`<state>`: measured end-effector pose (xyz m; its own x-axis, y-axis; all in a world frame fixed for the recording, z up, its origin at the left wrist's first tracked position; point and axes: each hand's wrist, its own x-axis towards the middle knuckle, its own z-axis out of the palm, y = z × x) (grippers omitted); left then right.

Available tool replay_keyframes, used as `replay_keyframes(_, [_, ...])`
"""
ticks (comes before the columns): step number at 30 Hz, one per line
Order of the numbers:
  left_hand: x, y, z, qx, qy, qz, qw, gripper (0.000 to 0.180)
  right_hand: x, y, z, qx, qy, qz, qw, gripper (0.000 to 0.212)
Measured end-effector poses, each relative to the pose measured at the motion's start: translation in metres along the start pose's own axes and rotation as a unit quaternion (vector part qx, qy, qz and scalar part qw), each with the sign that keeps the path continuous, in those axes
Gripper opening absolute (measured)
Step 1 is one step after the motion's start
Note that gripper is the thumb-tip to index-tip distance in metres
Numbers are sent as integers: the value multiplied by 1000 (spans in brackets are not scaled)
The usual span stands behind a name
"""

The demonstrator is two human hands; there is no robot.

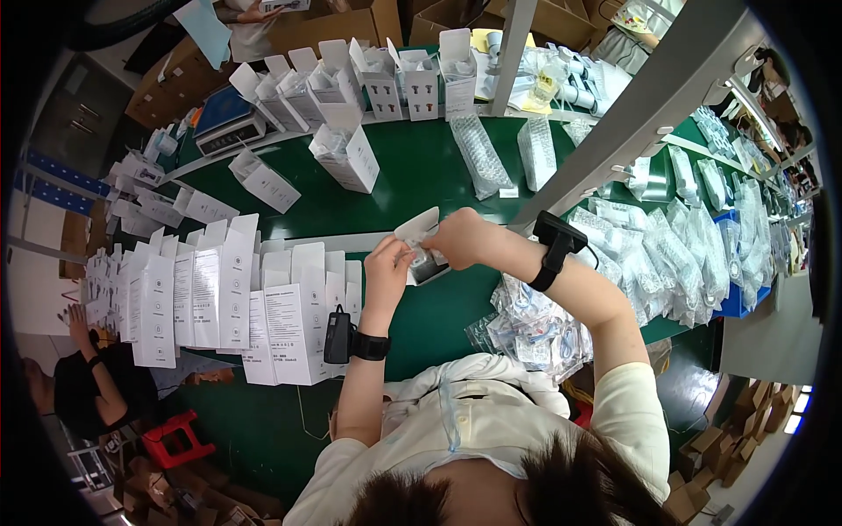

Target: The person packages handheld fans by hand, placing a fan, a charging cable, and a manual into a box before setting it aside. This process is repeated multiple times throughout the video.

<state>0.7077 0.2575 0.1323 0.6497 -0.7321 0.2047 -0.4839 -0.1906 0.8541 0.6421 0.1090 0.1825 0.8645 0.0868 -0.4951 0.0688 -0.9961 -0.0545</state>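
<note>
Between my hands is a small white carton (429, 270), its top flap standing up and a clear plastic-wrapped item showing in its opening. My left hand (386, 267) is closed on the carton's left edge, fingers bent over the opening. At the opening's right side, my right hand (463, 238) is curled with its fingers closed; what they pinch is hidden behind the hand. Several unfilled-looking white cartons (296, 307) stand upright with flaps raised to the left. Close to my right forearm lies a pile of clear bags with white and blue cables (537, 326).
Many bubble-wrapped packs (653, 254) heap at the right, some in a blue bin (744, 294). Open filled cartons (383, 83) line the far shelf beside a blue scale (226, 121). A grey metal post (645, 105) slants across. Another person (96, 386) sits at the left.
</note>
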Motion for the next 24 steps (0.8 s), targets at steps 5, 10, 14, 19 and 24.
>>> replay_keyframes(5, [7,-10,2,8,-13,21,1000,12,-5,-2,-7,-53,-28,-56,997,36])
replay_keyframes(10, [14,-3,1,-5,-46,28,999,11,-5,5,5,-26,-58,-82,995,38])
replay_keyframes(14, [20,-10,0,27,-41,44,998,8,-3,3,2,-13,1,-70,997,35])
replay_keyframes(19, [26,-14,3,52,-31,53,997,8,-55,44,14,256,184,44,948,37])
replay_keyframes(24, [29,-8,3,44,-57,12,997,9,-65,-4,13,495,516,41,698,38])
